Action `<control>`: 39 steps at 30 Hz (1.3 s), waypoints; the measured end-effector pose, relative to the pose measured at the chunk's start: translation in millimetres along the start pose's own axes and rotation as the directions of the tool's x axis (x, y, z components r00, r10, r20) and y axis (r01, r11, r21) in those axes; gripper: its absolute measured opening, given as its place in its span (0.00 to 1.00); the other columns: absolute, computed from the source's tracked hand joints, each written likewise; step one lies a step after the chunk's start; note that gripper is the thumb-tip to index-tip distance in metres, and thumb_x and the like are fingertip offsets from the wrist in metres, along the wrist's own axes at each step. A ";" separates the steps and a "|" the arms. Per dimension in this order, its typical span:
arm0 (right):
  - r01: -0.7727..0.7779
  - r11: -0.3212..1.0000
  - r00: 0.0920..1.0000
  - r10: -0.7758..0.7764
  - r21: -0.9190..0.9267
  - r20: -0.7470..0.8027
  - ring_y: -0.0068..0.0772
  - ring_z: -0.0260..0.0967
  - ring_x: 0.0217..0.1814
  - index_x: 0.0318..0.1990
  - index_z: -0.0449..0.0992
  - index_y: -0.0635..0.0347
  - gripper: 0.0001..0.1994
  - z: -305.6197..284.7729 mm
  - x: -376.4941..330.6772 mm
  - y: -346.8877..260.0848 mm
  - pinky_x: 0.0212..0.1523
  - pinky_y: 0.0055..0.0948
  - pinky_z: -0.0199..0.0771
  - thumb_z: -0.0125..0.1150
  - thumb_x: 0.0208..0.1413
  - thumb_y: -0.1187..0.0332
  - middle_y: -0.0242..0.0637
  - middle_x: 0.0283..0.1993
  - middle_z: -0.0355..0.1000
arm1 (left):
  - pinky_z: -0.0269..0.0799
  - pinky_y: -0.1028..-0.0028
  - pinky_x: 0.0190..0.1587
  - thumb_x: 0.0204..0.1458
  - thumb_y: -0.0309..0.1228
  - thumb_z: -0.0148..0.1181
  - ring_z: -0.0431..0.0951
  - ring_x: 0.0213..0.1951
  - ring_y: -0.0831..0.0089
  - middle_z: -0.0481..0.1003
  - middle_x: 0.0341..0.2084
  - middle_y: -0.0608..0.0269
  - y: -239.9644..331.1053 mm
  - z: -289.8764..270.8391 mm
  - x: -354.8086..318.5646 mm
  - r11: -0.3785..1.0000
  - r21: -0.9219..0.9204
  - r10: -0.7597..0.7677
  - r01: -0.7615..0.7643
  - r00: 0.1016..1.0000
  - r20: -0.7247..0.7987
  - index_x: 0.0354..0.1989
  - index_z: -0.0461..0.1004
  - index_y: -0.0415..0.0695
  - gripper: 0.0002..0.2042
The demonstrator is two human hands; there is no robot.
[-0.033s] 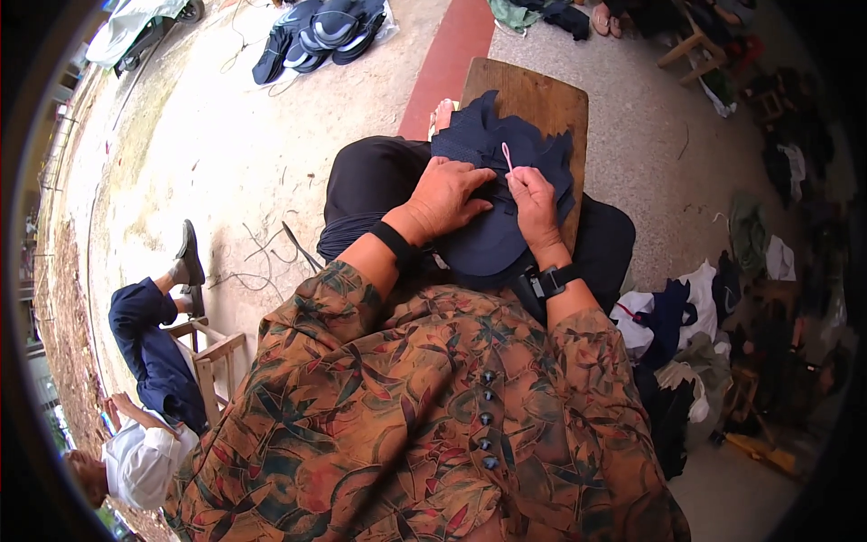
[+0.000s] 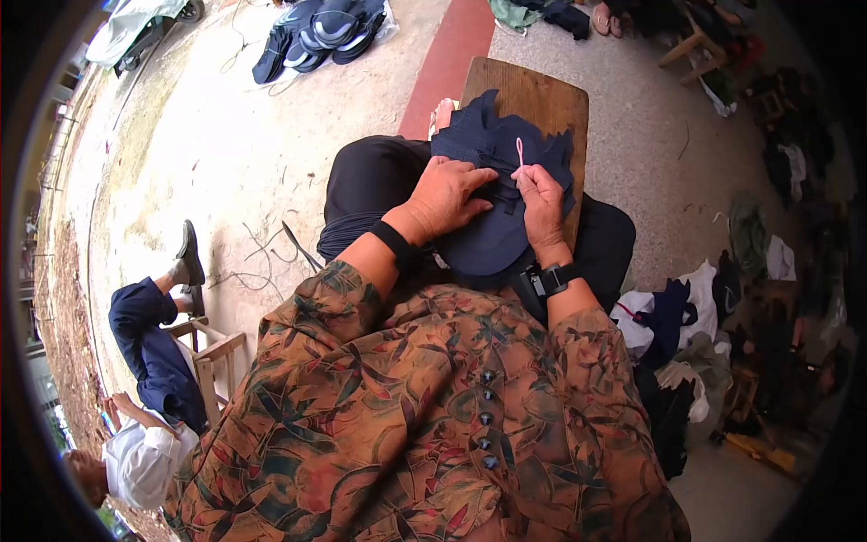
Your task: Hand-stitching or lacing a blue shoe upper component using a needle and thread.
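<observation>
No legible lettering or numbers anywhere

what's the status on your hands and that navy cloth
Left hand on navy cloth, thumb and forefinger apart. Right hand pinching pink loop. Nothing visibly blocking.

The right grip [image 2: 545, 206] pinches a pink loop [image 2: 519, 147], the left grip [image 2: 447, 191] touching navy fabric [image 2: 488, 242].

Your head cam (left one, fisheye, edges bend) looks steeply down past your patterned shirt [image 2: 406, 397], nearest, to left hand [image 2: 449, 190] and right hand [image 2: 544, 203], floor [image 2: 352, 99] farther off.
</observation>
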State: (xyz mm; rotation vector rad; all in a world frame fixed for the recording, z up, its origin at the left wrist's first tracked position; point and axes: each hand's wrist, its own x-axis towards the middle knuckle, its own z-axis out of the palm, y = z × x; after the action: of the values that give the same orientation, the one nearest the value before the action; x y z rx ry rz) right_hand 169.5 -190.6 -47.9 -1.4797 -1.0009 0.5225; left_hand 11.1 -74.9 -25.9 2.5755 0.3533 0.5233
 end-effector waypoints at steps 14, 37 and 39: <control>0.126 0.951 0.975 -0.172 -0.284 -0.143 0.42 0.69 0.33 0.32 0.70 0.66 0.03 3.9 -7.3 0.4 0.36 0.33 0.69 0.54 0.56 0.76 0.44 0.32 0.69 | 0.64 0.65 0.38 0.46 0.39 0.65 0.76 0.32 0.63 0.76 0.25 0.63 9.5 -11.5 18.7 0.997 0.062 -0.058 0.047 0.982 0.182 0.44 0.75 0.53 0.16; 0.009 0.998 0.973 -0.023 -0.063 -0.231 0.19 0.63 0.26 0.34 0.73 0.65 0.06 2.5 -8.6 2.9 0.29 0.21 0.65 0.51 0.60 0.74 0.31 0.29 0.68 | 0.66 0.65 0.36 0.43 0.36 0.67 0.76 0.30 0.60 0.74 0.21 0.63 3.2 -14.4 7.8 0.998 -0.023 -0.058 0.061 0.993 0.099 0.41 0.69 0.42 0.19; 0.004 1.000 0.971 -0.010 -0.027 -0.238 0.20 0.64 0.26 0.34 0.73 0.64 0.05 -0.1 -8.9 3.1 0.30 0.22 0.66 0.51 0.60 0.74 0.32 0.28 0.69 | 0.65 0.65 0.36 0.42 0.34 0.68 0.75 0.29 0.61 0.73 0.20 0.64 -0.1 -11.4 6.4 0.992 -0.090 -0.079 0.084 0.995 0.057 0.42 0.69 0.42 0.20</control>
State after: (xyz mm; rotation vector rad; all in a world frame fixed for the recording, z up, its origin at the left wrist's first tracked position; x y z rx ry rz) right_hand 165.7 -197.7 -52.9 -1.5213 -0.8262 0.3186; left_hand 12.0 -68.0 -14.9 2.4692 0.4045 0.4304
